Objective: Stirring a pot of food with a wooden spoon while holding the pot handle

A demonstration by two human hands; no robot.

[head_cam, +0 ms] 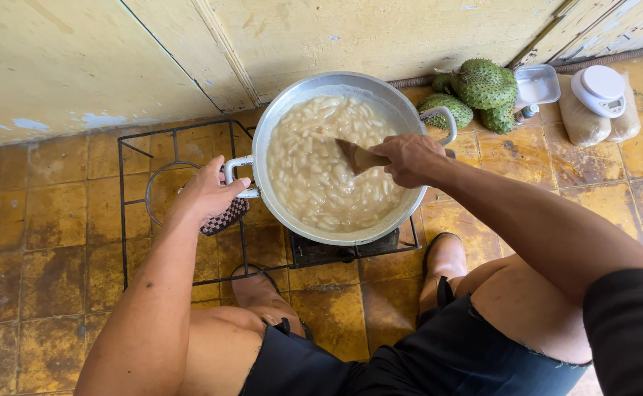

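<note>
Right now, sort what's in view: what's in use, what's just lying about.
In use: pot, wooden spoon in right hand, checked cloth and pot handle under left hand, burner frame.
Lying about: green spiky fruits, plastic tub, scale, two bags.

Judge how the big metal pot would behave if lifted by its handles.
The metal pot is probably heavy: pale chunky mash fills it. The contents may slosh. The left hand grips the handle through a checked cloth, so it is likely hot.
</note>
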